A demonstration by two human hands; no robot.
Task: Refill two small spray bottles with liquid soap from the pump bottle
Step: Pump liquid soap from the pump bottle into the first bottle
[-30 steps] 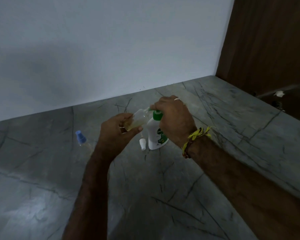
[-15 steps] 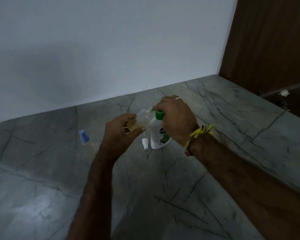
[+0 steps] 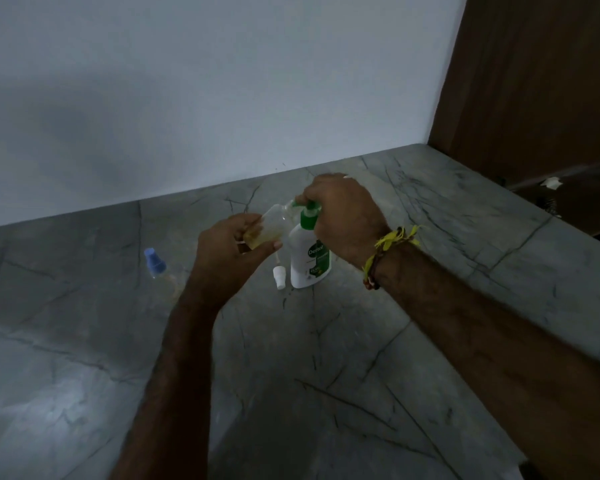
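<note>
The left hand (image 3: 234, 249) has its fingers curled round a small clear bottle (image 3: 269, 226), tilted, with yellowish liquid in its lower end and its open mouth at the green spout. The right hand (image 3: 343, 220) curls over the green pump head of the white soap bottle (image 3: 309, 261), which stands upright on the grey counter (image 3: 326, 375) at the middle of the frame. A white spray cap (image 3: 279, 276) lies just left of the soap bottle's base. Further left lies a second clear bottle with a blue cap (image 3: 155, 262). A yellow wristband (image 3: 390, 247) circles the right wrist.
</note>
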